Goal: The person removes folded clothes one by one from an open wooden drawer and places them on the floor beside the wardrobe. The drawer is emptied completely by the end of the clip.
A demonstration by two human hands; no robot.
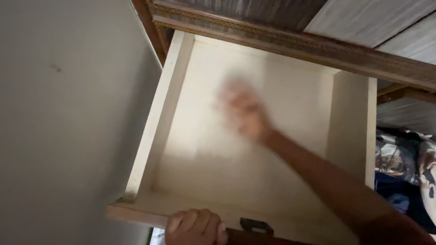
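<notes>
Pale cream wooden drawer (172, 97), pulled wide open out of a dark brown cabinet with a carved trim strip (290, 43) across the top of view. Drawer fills the middle of the picture; its inside shows only bare pale bottom board, nothing visible lying in it. Long sides run from the front edge at the bottom of view up toward the cabinet.

Right hand (243, 113) is inside the drawer, over the bottom board toward the back half, roughly centred between the two side walls. Heavy motion blur: fingers look spread, nothing seen in it, but whether the palm touches the board cannot be told. Forearm enters from lower right and crosses diagonally over the front right corner, so the hand points up-left toward the back wall.

Left hand (195, 227) is at the drawer's front edge, bottom of view, fingers curled shut over the top of the front board, gripping it. Just to its right on the front sits a small dark metal fitting (256, 225), near the hand, not touching.

So: left hand on the near rim, right hand deeper in, the open board spreading out around it on all sides.

Outward: plain grey wall (68, 122) close along the drawer's left side. Patterned fabric bundle (402, 159) at right, beyond the right wall.
</notes>
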